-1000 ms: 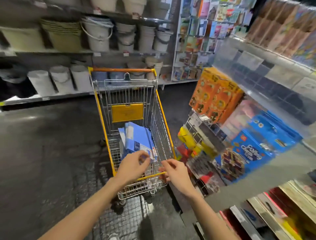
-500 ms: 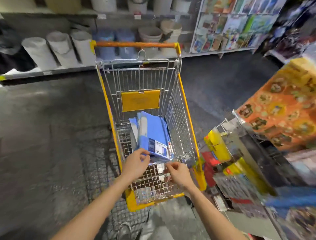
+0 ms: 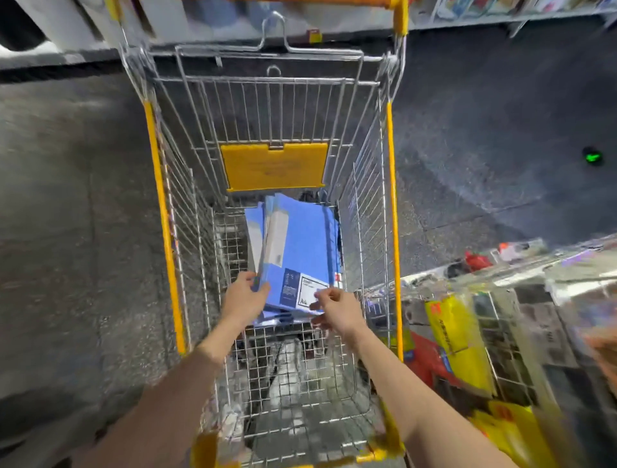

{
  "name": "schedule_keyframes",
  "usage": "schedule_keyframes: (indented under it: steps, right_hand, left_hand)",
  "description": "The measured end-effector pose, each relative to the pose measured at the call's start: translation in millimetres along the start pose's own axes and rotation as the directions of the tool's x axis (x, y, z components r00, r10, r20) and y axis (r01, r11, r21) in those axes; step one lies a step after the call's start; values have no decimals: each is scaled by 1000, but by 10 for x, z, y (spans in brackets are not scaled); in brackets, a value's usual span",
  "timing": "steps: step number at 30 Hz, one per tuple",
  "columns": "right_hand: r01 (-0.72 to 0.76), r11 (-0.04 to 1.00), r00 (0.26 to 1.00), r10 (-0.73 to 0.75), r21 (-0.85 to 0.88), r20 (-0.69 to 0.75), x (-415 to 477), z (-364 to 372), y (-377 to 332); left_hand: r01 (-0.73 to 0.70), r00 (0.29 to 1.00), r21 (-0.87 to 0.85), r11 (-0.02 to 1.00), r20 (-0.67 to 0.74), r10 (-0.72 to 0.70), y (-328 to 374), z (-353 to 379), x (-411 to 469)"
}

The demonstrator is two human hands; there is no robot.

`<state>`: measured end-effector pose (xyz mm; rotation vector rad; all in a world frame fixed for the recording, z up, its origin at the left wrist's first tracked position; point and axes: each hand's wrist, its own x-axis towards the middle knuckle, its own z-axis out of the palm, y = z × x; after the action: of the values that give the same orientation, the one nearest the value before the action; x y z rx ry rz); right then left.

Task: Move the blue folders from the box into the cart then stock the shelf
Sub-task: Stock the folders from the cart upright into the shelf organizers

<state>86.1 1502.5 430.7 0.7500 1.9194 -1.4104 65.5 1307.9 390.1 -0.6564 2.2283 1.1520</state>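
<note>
Reaching down into the wire cart (image 3: 367, 207), both hands grip the near end of a stack of blue folders (image 3: 300, 240) that lies inside the basket. Left hand (image 3: 245, 297): fingers curled around the near left corner of the stack, thumb on top, closed on the folders. Right hand (image 3: 335, 309): fingers pinched on the near right edge, just beside a white label (image 3: 309, 290) printed on the top folder's cover; it too is closed on the stack. The top folder carries a pale strip along its left side and a dark blue printed panel next to the white label. Further folders show beneath and to the left of the top one, fanned slightly. The far end of the stack points toward a yellow plastic panel (image 3: 273, 167) hanging on the cart's inner wire flap; the near end is raised off the mesh floor of the basket, which lies bare between the forearms. Yellow rails run along the cart's two long upper edges, and an orange handle bar (image 3: 317, 2) crosses the far end at the top of the view. The cart stands on a dark grey floor (image 3: 66, 200). To the right, a wire rack (image 3: 500, 334) holds yellow and red packaged goods (image 3: 457, 334), blurred and not legible.
</note>
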Motion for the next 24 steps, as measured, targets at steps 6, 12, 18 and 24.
schedule_keyframes:
  steps: [6,12,18,24]
  right_hand:
    - [-71,997,996,71,-18,44,390,-21,59]
    - [-118,993,993,118,5,-7,647,-7,115]
    - [9,1000,991,-5,26,-134,930,80,-91]
    - [67,992,984,-84,-109,-158,1135,35,-131]
  left_hand:
    - [158,984,-124,980,100,-146,-160,270,333]
    - [310,950,-306,900,68,-304,-126,444,491]
    - [326,938,-464,823,269,-220,123,557,319]
    - [363,860,-532,765,507,-55,191,601,196]
